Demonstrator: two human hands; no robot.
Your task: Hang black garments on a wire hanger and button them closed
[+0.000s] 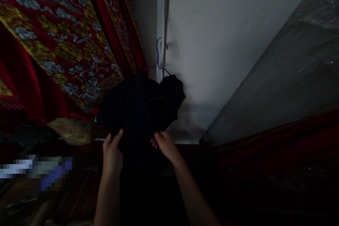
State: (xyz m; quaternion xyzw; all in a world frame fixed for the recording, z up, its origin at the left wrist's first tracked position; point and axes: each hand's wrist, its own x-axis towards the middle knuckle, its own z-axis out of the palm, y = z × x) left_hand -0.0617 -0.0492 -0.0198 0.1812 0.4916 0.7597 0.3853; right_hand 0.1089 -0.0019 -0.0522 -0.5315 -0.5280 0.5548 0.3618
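A black garment hangs on a purple hanger whose hook rests near a white door frame. My left hand lies against the garment's lower left part, fingers up and thumb apart from them. My right hand has its fingers curled into the fabric at the lower right. The garment's lower part is lost in darkness between my forearms.
Red cloth with gold and silver embroidery hangs at the left. A white wall stands behind the garment. A grey sparkly fabric slopes at the right, with dark red cloth below it. A blurred patch sits low left.
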